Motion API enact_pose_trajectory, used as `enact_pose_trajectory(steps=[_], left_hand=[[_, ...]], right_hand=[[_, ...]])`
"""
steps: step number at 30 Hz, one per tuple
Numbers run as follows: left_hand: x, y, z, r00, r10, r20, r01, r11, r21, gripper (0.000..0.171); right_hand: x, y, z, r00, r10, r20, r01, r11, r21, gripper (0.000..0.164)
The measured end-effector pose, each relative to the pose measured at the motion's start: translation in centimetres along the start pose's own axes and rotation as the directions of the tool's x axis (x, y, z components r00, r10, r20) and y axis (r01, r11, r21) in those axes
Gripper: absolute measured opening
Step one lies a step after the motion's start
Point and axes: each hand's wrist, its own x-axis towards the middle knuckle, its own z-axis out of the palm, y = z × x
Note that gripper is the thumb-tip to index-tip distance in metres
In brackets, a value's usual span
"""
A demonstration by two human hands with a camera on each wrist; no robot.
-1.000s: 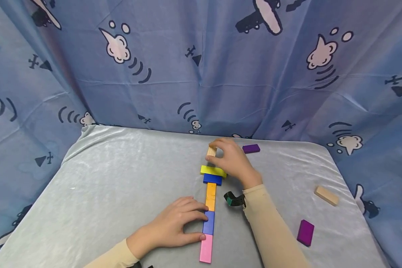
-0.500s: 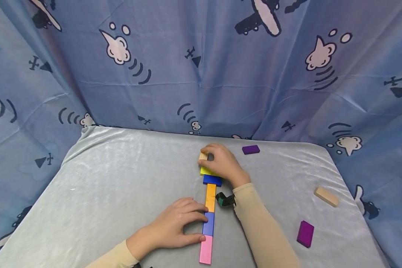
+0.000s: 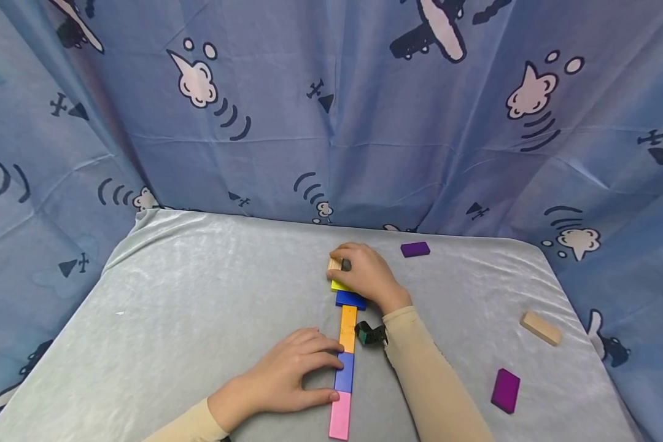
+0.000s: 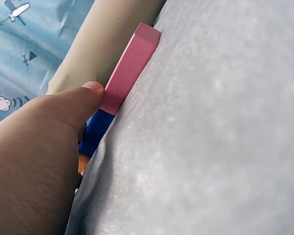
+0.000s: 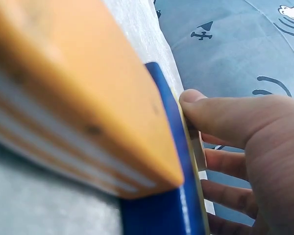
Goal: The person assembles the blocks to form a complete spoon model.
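Note:
A row of wooden blocks runs away from me in the head view: pink (image 3: 339,417), violet-blue (image 3: 344,376), orange (image 3: 348,328), then a dark blue block (image 3: 350,299) and a yellow block (image 3: 339,286) lying crosswise. My right hand (image 3: 367,273) pinches a plain wood block (image 3: 335,264) between thumb and fingers, at the left end of the yellow one. Most of the yellow block is hidden behind that hand. Beside the row's near part rests my left hand (image 3: 293,371), fingers loosely spread; its thumb touches the pink block and two fingertips the violet-blue one.
To the right lie a purple block (image 3: 506,391) and another plain wood block (image 3: 541,328). A second purple block (image 3: 415,249) sits near the back edge. A blue patterned curtain (image 3: 331,123) hangs behind the grey cloth (image 3: 199,294).
My right hand has carried the plain wood block leftward and nearer to me, from beyond the yellow block up to its left end. The left hand stays in place.

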Motion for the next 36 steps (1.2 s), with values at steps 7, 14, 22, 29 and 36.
enact_pose_trajectory(steps=[7, 14, 22, 29, 36], left_hand=[[0.05, 0.06, -0.09, 1.0, -0.006, 0.002, 0.006, 1.0, 0.0, 0.036], [0.16, 0.05, -0.08, 1.0, -0.007, -0.002, 0.007, 1.0, -0.009, 0.036], [0.12, 0.1, -0.2, 1.0, -0.002, 0.001, 0.002, 1.0, -0.004, 0.036], [0.2, 0.22, -0.25, 1.0, 0.003, -0.011, -0.003, 1.0, -0.002, 0.036], [0.18, 0.24, -0.2, 1.0, 0.004, -0.011, -0.004, 1.0, -0.007, 0.036]], right_hand=[[-0.11, -0.15, -0.07, 1.0, 0.013, 0.017, -0.013, 1.0, 0.0, 0.049], [-0.12, -0.11, -0.01, 1.0, 0.017, 0.013, -0.017, 1.0, 0.001, 0.046], [-0.2, 0.03, 0.11, 1.0, 0.007, 0.023, -0.008, 0.999, 0.033, 0.038], [-0.32, 0.02, -0.04, 1.0, -0.006, -0.005, 0.006, 0.998, 0.058, 0.028], [-0.29, 0.1, -0.07, 1.0, -0.008, 0.005, 0.008, 0.998, 0.06, 0.028]])
